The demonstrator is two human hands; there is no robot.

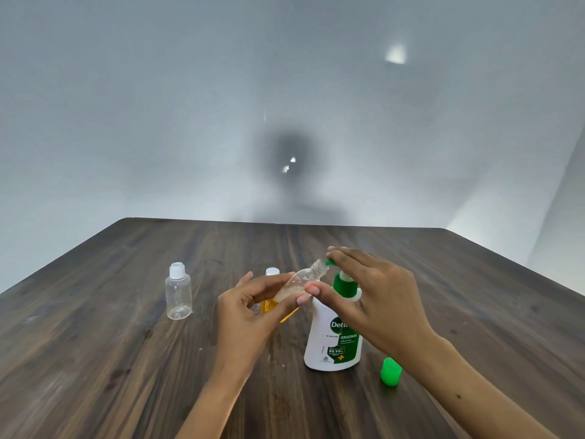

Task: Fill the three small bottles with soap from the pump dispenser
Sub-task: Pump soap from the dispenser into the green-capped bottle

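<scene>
small bottles 3 [178, 291] [303, 282] [271, 289] | pump dispenser 1 [334, 337] | green cap 1 [390, 371] | hands 2 [253, 307] [370, 294]

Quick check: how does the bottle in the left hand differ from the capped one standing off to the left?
The held bottle is tilted, gripped by the left hand; the standing bottle is upright on the table. The held bottle is uncapped with some soap inside; the standing bottle wears a white cap and looks empty. Both are small and clear.

A white pump dispenser [332, 340] is showing a label reading "ORIGINAL" and "99.99%". Its brand name is showing only partly, as "Dett". Smaller print is too small to read.
</scene>
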